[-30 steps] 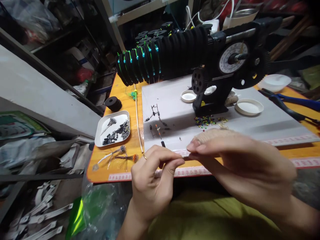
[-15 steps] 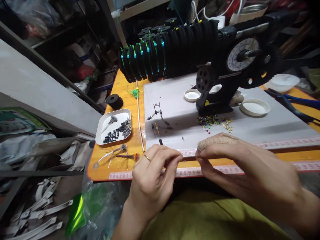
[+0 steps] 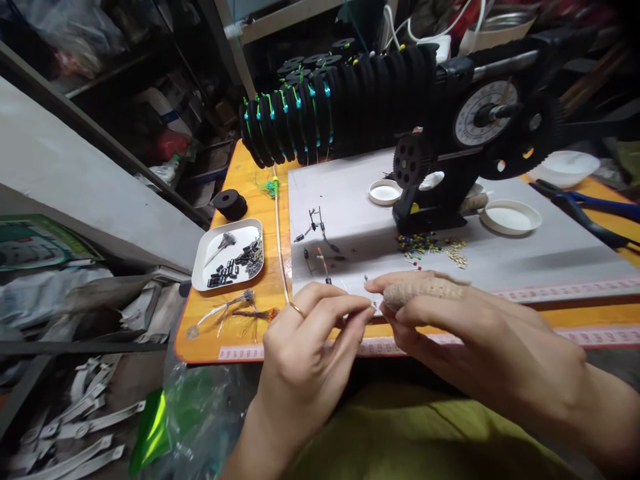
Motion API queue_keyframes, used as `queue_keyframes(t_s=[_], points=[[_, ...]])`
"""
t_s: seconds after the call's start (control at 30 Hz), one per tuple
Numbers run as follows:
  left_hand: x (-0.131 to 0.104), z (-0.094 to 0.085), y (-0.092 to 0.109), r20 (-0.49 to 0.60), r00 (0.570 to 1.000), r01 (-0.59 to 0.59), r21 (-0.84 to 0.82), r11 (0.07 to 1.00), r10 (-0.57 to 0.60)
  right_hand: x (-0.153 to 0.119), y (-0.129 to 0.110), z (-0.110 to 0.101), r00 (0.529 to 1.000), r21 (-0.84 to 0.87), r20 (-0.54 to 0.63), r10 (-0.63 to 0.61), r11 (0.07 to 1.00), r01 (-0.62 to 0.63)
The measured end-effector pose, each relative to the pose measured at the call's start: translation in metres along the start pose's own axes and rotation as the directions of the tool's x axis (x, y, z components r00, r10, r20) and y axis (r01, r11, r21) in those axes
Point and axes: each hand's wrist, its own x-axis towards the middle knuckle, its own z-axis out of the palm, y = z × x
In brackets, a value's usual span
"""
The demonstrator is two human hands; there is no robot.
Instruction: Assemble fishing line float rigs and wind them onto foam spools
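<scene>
My left hand (image 3: 315,340), with a ring on one finger, is closed in a pinch over the board's front edge. My right hand (image 3: 485,340), one finger wrapped in beige tape (image 3: 423,291), pinches just beside it, the fingertips a small gap apart. Something thin and pale seems to lie between the fingertips, too fine to name. Just beyond my left hand, a small orange-tipped stick with a dark end (image 3: 324,265) stands out against the grey board (image 3: 360,233). A small metal piece (image 3: 366,277) lies near my right fingertips.
A black machine with ribbed spools (image 3: 370,100) and a dial (image 3: 485,112) spans the back. Colourful beads (image 3: 417,243) lie by its base. A white tray (image 3: 200,260) holds black cylinders at left. Blue-handled pliers (image 3: 600,200) lie right; a pink measuring tape (image 3: 240,352) edges the table.
My right hand has moved left, closer to my left hand, and one fingertip now reaches forward over the board. My left fingertips have shifted slightly right and up.
</scene>
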Motion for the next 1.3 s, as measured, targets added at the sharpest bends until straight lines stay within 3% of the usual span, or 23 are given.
queue_keyframes(t_s=[0.2,0.33,0.53,0.63,0.8,1.0,1.1,1.2,1.3], points=[[-0.004,0.004,-0.001,-0.03,0.991,0.119,-0.205,0.971,-0.128,0.009,-0.014,0.004,0.978,0.118,-0.171,0.12,0.988,-0.1],[-0.005,0.004,0.0,-0.02,0.968,0.227,-0.352,0.908,-0.25,0.018,-0.024,0.003,0.928,0.2,-0.33,0.174,0.973,-0.111],[-0.006,0.004,0.001,-0.03,0.948,0.268,-0.468,0.842,-0.318,0.031,-0.03,0.001,0.942,0.161,-0.291,0.167,0.979,-0.123],[-0.005,0.001,0.001,0.003,0.948,0.284,-0.467,0.837,-0.319,0.033,-0.03,0.005,0.946,0.102,-0.297,0.129,0.989,-0.102],[-0.003,-0.007,0.002,0.09,0.943,0.329,-0.416,0.848,-0.321,0.025,-0.02,0.011,0.951,-0.112,-0.308,-0.036,0.994,0.001],[0.007,-0.016,0.003,0.224,0.929,0.355,-0.331,0.874,-0.293,0.02,-0.005,0.003,0.927,-0.081,-0.319,-0.195,0.981,0.179],[0.008,-0.013,0.001,0.165,0.959,0.268,-0.272,0.924,-0.23,0.029,-0.008,0.0,0.938,-0.118,-0.296,-0.183,0.981,0.154],[0.003,-0.005,-0.004,-0.028,0.999,0.023,-0.112,0.993,-0.026,0.036,-0.014,0.002,0.953,-0.088,-0.289,-0.089,0.994,0.066],[-0.003,-0.001,-0.009,-0.091,0.977,-0.183,0.087,0.979,0.191,0.038,-0.017,0.004,0.957,0.054,-0.29,-0.001,0.998,0.017]])
